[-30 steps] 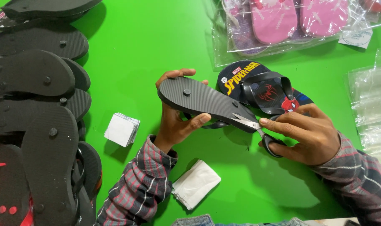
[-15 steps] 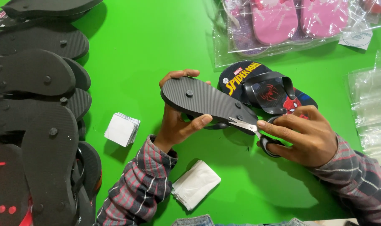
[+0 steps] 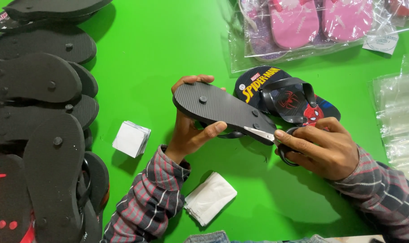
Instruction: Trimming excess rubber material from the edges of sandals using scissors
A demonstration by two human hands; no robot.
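Nearest the camera, a folded white packet (image 3: 210,198) lay on the green table (image 3: 168,54), just below the upturned black flip-flop (image 3: 222,110) and between the two plaid sleeves. A small stack of white cards (image 3: 131,138) sat to the left of that flip-flop, a little apart from it.

The flip-flop itself was held sole-up above the table. The left hand (image 3: 191,130) was clamped on it, thumb pressed against the near edge and fingertips hooked over the far edge at the toe end. The right hand (image 3: 323,146) was closed around the dark handles of a pair of scissors (image 3: 269,137), forefinger laid along them, and the blades pointed at the heel end of the sole, close to two strap plugs. Whether the blades were parted could not be told.

The likely trouble was at that tip. The sole was held only at one end, so it could have flexed or twisted under the blades, and a slip would have gouged the rubber or cut into a plug. The left thumb lay on the same edge, toward which a skidding blade would have run.

Just beyond the flip-flop lay a printed flip-flop (image 3: 285,96), face up. Farther to the left was a heap of black soles (image 3: 38,126), and farthest off, bagged pink sandals (image 3: 312,22).
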